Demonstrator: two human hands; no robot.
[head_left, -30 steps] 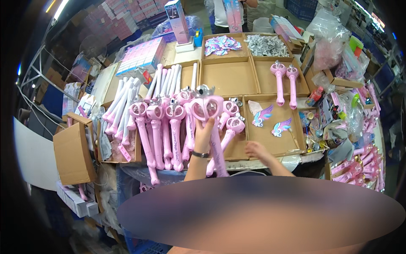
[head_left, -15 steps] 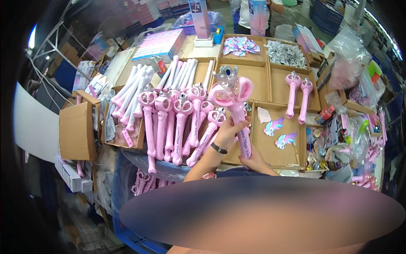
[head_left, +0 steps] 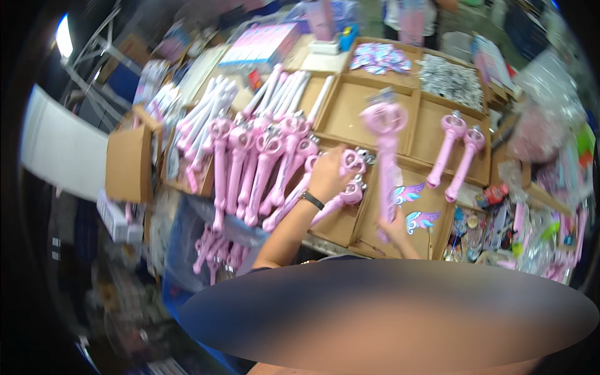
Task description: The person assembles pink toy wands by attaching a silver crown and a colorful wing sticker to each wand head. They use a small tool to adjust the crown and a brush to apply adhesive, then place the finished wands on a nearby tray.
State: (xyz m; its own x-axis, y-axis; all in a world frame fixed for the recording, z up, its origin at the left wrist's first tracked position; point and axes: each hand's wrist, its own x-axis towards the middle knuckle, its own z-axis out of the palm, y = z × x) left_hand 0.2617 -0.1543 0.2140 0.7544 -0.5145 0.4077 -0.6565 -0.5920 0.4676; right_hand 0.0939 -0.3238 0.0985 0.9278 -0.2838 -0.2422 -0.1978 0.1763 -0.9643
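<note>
My right hand (head_left: 395,230) is closed around the lower handle of a pink toy wand (head_left: 387,164), held upright over the trays. The wand's ring-shaped head and silvery crown are blurred by motion. My left hand (head_left: 330,175) is over the right end of a row of pink wands (head_left: 269,147), against a wand head (head_left: 353,162). Its fingers are partly hidden and smeared. Two winged stickers or cutouts (head_left: 422,220), purple and blue, lie in the tray beside the held wand. Two more crowned wands (head_left: 447,150) rest in the tray to the right.
White-and-pink rods (head_left: 209,112) are stacked at the left, beside an open carton (head_left: 128,164). Far trays contain shiny cutouts (head_left: 380,57) and silvery parts (head_left: 451,81). Small clutter and plastic bags (head_left: 544,115) crowd the right. A blue lined crate (head_left: 178,250) stands below the table's left side.
My left hand has let go of the held wand and moved left to the row of wands. My right hand has carried the wand rightward. The view has tilted and shifted.
</note>
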